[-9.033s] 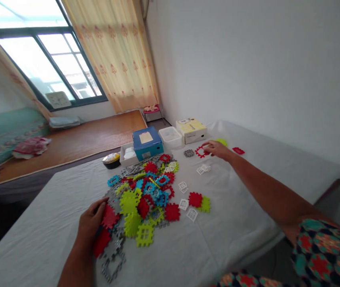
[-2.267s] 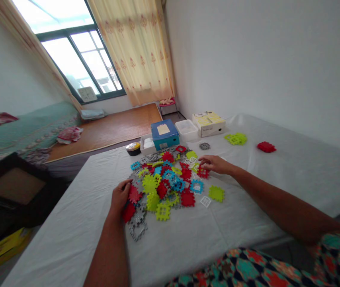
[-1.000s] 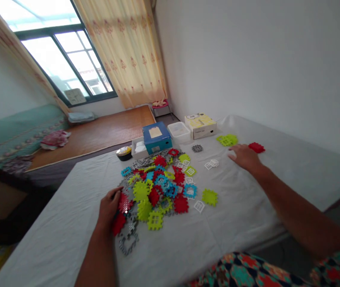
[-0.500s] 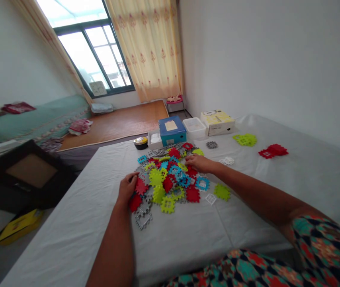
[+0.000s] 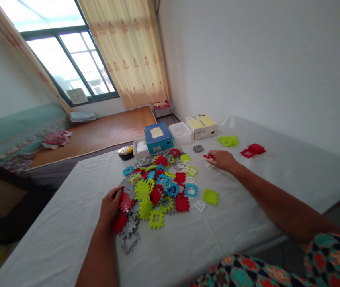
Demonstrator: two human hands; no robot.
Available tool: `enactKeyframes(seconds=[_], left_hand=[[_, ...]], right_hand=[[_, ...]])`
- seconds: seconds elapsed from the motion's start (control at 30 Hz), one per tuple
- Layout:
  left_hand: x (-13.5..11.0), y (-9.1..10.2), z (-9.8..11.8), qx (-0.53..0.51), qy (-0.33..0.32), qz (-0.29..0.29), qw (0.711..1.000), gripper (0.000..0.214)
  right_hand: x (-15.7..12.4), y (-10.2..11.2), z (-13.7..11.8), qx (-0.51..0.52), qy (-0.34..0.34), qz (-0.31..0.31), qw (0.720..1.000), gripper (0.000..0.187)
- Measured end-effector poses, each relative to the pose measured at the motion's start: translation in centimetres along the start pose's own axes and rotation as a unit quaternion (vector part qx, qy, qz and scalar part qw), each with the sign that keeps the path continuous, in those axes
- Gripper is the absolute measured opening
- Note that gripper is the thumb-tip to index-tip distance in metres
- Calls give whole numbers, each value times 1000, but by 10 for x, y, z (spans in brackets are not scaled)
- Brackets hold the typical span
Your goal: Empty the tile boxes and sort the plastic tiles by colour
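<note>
Right hand: the right hand [image 5: 222,159] is held out low over the tabletop [image 5: 247,195], beyond the far right side of the heap; its fingers are pinched together on a red tile [image 5: 208,156].
Red tile: it is held at the fingertips just above the cloth, near a few white window pieces [image 5: 209,166] and between the heap and the sorted stacks.
Left hand: the left hand [image 5: 110,203] is laid on the near left edge of the mixed heap [image 5: 158,185], over red pieces; whether its fingers are closed on one cannot be told.
Set apart: a red stack [image 5: 253,150] and a green stack [image 5: 227,140] lie by themselves at the far right, well apart from the heap; a single grey tile [image 5: 198,148] lies alone between them and the heap.
Left in the heap: by the look of it, most of the pieces, red, green, blue and grey, are unsorted and overlapping.
Edges: the far edge is lined by a round tin [image 5: 125,152], a blue box [image 5: 158,137], a clear tub [image 5: 181,131] and a yellow box [image 5: 202,125].
Open room: bare cloth is seen to the right of the heap, around both stacks, and along the near edge.
</note>
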State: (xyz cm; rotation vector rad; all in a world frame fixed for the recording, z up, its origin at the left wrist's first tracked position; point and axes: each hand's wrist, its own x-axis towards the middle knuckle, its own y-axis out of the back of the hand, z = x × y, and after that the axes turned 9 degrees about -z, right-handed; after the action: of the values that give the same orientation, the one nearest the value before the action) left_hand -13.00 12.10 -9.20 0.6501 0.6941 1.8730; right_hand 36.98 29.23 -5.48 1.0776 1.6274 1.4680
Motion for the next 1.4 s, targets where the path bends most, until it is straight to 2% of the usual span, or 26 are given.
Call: enactKeyframes(seconds=[0.1,0.2,0.27,0.43,0.5,0.63,0.73,0.9,1.03,1.17,1.23,1.27,1.33,1.4], left_hand=[[1,2,1,12,12,-8,1000,55],[0,3,3,23,15,-12,1000,55],[0,4,4,29,14,-10,999,56],[1,6,3,41,23,-8,999,55],[2,7,2,49,23,-4,999,53],[3,8,3,52,22,-4,998,49],[4,7,4,51,31,-6,998,49],[3,6,5,38,39,-8,998,52],[2,6,4,32,34,-12,999,54],[2,6,2,45,32,-16,998,55],[3,5,1,48,34,-16,998,54],[3,5,1,46,33,-15,998,54],[2,5,0,39,29,-14,999,53],[1,4,1,35,25,-15,999,52]], right_hand=[[-9,2,49,-8,-116,-2,993,39],[-15,-8,82,71,-136,13,988,41],[-18,-17,94,110,-122,20,986,42],[-24,-26,98,75,-48,14,996,32],[-27,-23,99,54,-84,31,994,30],[-37,-12,112,-3,-238,98,966,34],[-44,-8,122,-37,-303,101,947,36],[-46,-11,122,-45,-310,82,946,37],[-47,-14,122,-22,-297,43,954,38],[-46,-13,127,-19,-319,55,946,38],[-41,-13,121,-9,-279,94,956,35],[-37,-14,115,9,-236,115,965,33],[-28,-18,91,81,-117,129,981,29],[-19,-25,57,164,16,88,982,28]])
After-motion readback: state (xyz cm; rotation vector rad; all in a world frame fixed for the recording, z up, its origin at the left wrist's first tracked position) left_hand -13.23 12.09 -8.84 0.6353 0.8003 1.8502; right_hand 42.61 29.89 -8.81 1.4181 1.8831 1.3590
